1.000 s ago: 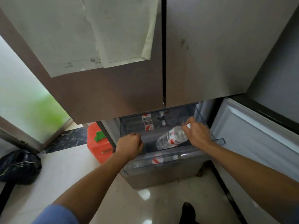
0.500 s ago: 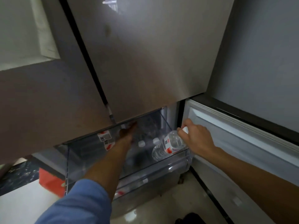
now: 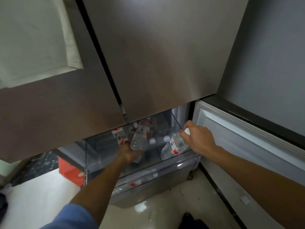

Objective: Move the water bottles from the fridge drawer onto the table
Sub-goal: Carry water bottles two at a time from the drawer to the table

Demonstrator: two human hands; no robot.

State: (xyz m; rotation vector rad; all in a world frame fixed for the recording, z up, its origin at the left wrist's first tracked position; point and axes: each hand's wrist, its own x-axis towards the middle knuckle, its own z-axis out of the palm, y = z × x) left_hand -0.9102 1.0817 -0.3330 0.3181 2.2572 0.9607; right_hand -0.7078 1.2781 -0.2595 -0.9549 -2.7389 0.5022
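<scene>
Water bottle [image 3: 138,139], clear, red-white label, my left hand [image 3: 129,155] gripping it; second bottle [image 3: 174,146], my right hand [image 3: 198,138] pinching its cap.

fridge doors [image 3: 156,55]: brushed metal, smooth, dull sheen.
drawer [image 3: 102,154]: clear hard plastic, glossy, walling in the left fingers [image 3: 132,152].
left bottle [image 3: 138,139]: clear ridged plastic, glossy, gripped by those fingers.
right bottle [image 3: 173,145]: clear plastic; white cap under the right fingers [image 3: 188,125], smooth.
sheet [image 3: 33,38]: paper, matt, creased, high above the left fingers.
floor [image 3: 41,187]: pale tile, glossy.
sleeve [image 3: 71,217]: blue cloth, matt.
</scene>
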